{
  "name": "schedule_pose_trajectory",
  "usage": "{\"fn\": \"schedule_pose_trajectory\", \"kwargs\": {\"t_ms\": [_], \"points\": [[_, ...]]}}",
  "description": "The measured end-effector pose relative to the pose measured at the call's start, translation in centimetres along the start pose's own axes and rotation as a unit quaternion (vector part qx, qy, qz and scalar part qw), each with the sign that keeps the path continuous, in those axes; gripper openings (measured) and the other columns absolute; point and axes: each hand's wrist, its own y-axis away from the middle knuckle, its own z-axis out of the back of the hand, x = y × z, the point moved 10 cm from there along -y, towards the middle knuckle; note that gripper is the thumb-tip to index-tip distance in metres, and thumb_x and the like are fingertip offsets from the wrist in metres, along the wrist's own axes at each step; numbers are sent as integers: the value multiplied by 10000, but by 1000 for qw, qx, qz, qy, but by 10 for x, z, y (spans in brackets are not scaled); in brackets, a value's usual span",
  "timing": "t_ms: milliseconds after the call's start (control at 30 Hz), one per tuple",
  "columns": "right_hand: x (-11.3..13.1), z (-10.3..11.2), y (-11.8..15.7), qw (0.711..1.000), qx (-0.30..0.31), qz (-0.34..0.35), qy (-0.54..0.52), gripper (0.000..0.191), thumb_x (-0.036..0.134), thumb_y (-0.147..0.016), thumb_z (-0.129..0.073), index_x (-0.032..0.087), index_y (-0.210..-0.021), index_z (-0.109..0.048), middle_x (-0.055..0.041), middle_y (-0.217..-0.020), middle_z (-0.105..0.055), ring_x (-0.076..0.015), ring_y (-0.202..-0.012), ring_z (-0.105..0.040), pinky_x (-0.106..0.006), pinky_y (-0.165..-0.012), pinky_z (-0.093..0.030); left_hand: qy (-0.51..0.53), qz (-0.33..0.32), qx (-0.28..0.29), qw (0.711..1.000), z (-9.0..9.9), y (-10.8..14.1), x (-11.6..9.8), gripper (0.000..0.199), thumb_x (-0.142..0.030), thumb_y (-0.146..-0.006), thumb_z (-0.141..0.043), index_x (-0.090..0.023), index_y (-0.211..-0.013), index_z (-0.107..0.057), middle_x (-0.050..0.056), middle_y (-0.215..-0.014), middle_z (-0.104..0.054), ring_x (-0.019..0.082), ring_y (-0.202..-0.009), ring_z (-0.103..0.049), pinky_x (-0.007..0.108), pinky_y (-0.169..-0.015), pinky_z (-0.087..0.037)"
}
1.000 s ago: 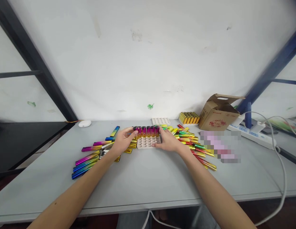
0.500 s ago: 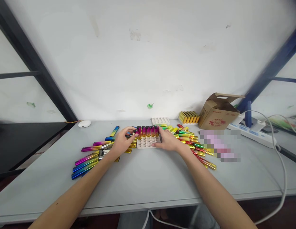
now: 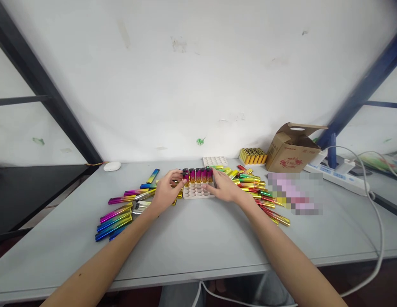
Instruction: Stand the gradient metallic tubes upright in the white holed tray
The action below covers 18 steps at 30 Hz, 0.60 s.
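Observation:
A white tray with round holes (image 3: 198, 192) lies on the grey table in front of me. Several purple and gold lighters (image 3: 198, 175) stand upright in a row at its far side. At the tray's left end, my left hand (image 3: 168, 187) is closed on a purple lighter (image 3: 186, 177), which stands upright in front of the row. My right hand (image 3: 222, 186) is at the right end of the row, fingers apart, its thumb over the tray's holes. Loose shiny lighters lie left (image 3: 115, 219) and right (image 3: 249, 184) of the tray.
Behind the tray lies another white tray (image 3: 215, 161). A tray packed with gold lighters (image 3: 253, 157) stands by an open cardboard box (image 3: 291, 149). Further right are a power strip (image 3: 339, 177) and a white cable (image 3: 379, 230). A white case (image 3: 112, 166) sits at the back left.
The lighter in my left hand has gone from tilted to upright at the tray's left end. My right thumb has moved slightly up and left over the tray.

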Motion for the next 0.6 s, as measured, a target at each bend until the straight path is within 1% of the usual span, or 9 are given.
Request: {"fn": "schedule_pose_trajectory", "kwargs": {"t_ms": [67,133,267,367,433,500,533,600], "points": [[-2,-2,0,1000,4,-7,1,659,573,-910,-447,113,-1377,-388,-200,-1362,-525,-338,-1296,-444,-458,-1053,-343,5,-1,-1,1000,-1,0,0,281,-395,-834,-607,-193,-1028,-580,56,-916,-700,203,-879,-672,313,-724,-518],[-3,-3,-1,1000,12,-6,5,644,567,-925,-417,113,-1381,-383,-192,-1359,-533,-332,-1288,-454,-456,-1057,-342,-19,-2,-9,1000,0,1,-1,234,-387,-842,-590,-199,-982,-588,55,-923,-700,207,-886,-669,320,-728,-510],[-5,-3,-1,1000,16,-17,21,592,575,-939,-376,123,-1313,-451,-188,-1287,-585,-333,-1251,-488,-441,-1034,-363,-64,-16,-29,997,7,1,-8,230,-382,-846,-571,-199,-974,-621,62,-982,-702,212,-910,-652,334,-771,-503],[-5,-1,-1,999,15,-24,26,581,580,-939,-370,137,-1305,-460,-181,-1291,-582,-334,-1241,-494,-435,-1026,-370,-86,-12,-45,995,18,-2,-9,245,-405,-854,-556,-201,-955,-648,61,-997,-704,212,-904,-645,338,-821,-501],[-4,0,-1,999,15,-24,25,606,591,-928,-390,133,-1320,-446,-189,-1326,-553,-339,-1255,-479,-440,-1029,-365,-102,11,-58,993,28,-6,-1,267,-419,-864,-531,-201,-950,-657,63,-995,-707,215,-893,-643,345,-842,-500],[-2,2,0,1000,18,-14,19,683,628,-886,-451,118,-1339,-426,-204,-1344,-528,-349,-1265,-464,-450,-1030,-365,-126,38,-61,989,39,-11,10,287,-418,-867,-509,-193,-963,-661,72,-1005,-705,224,-899,-641,357,-868,-494],[-1,2,0,1000,22,-6,16,729,651,-851,-497,117,-1341,-424,-205,-1339,-527,-351,-1259,-465,-454,-1024,-371,-147,48,-53,987,43,-13,17,296,-410,-863,-506,-189,-980,-664,79,-1026,-701,233,-924,-638,370,-893,-485],[-1,2,0,999,28,8,15,802,682,-760,-600,132,-1322,-443,-188,-1309,-543,-352,-1233,-479,-456,-1010,-387,-215,64,-7,974,44,-17,31,318,-384,-844,-512,-185,-1033,-675,101,-1105,-676,272,-1028,-607,415,-956,-449]]}}
